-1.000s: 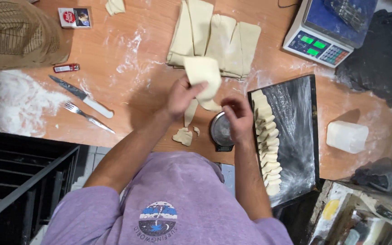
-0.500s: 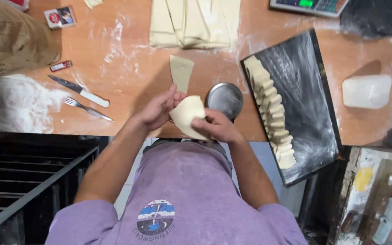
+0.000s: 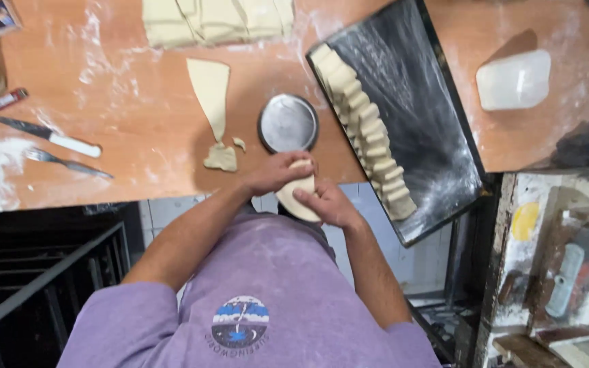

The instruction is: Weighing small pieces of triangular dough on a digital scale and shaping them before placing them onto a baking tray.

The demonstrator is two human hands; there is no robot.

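Over table edge, hands [image 3: 301,187] cupping dough [image 3: 296,197]

Bright, even overhead light, soft shadows, slight motion blur, dim lower-left corner.

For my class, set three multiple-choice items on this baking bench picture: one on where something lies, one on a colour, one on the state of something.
1. Where does the round metal tin lie?
A. on the wooden table, left of the black tray
B. on the black tray
C. on the floor

2. What colour is the knife's handle?
A. red
B. white
C. green

3. How is the piece of dough held?
A. lying flat on the table, untouched
B. pinned under the fork
C. clasped between both hands

Answers:
1. A, the tin sits on the wooden table just left of the black tray.
2. B, the knife has a white handle.
3. C, the left hand and the right hand close round the dough at the table's edge.
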